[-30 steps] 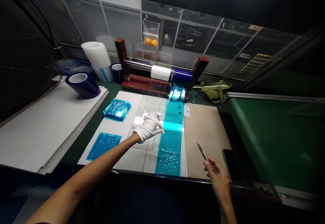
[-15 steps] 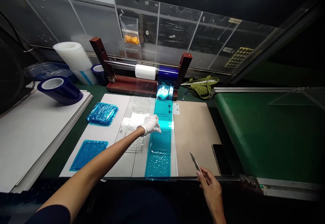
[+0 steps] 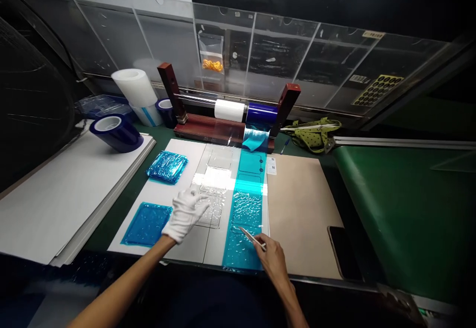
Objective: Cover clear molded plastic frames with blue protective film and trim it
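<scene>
My left hand, in a white glove, hovers over the clear film with its fingers apart and nothing visible in them. To its left lies a sheet of blue film, beneath a stack of blue film pieces. My bare right hand grips a slim craft knife. The blade tip points up and left over the strip of blue film; I cannot tell whether it touches. This strip is bubbled near me and runs back to a dark blue roll.
A wooden roll stand holds the blue roll and a white roll. A phone lies on brown board. White sheets are stacked left, bearing a blue tape roll. A green belt surface lies right.
My left hand has left the blue strip and moved left, its fingers spreading. My right hand has brought the knife left over the strip. The strip's smooth middle part now looks bubbled. The view has shifted.
</scene>
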Available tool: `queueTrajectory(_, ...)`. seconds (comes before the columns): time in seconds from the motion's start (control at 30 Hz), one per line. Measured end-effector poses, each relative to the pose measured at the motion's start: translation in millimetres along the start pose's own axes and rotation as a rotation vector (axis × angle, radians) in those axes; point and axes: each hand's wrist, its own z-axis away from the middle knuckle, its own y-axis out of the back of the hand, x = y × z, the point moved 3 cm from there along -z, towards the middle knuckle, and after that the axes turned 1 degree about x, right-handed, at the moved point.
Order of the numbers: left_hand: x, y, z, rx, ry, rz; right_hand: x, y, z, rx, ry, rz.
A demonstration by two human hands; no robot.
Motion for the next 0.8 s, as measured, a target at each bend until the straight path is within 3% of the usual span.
queueTrajectory(0.17, -21.1, -6.5, 66.2, 0.042, 0.023, -0.083, -30.6, -29.3, -24.3, -0.034, 0.015, 0.068)
queueTrajectory(0.33, -28.4, -17.0, 98.3, 0.093, 0.045, -0.137, -47.9, -41.6, -32.4, -0.078, 0.052, 0.042)
queueTrajectory(0.63, -39.4, -42.3, 95.0, 0.205, -0.011, -0.256, -56.1, -54.6, -35.2, -0.359, 0.003, -0.313)
queueTrajectory(0.8, -56.7, -50.0, 78.3, 0.290, -0.114, -0.269, -61.0, -52.2, -35.3, -0.412, -0.032, -0.402)
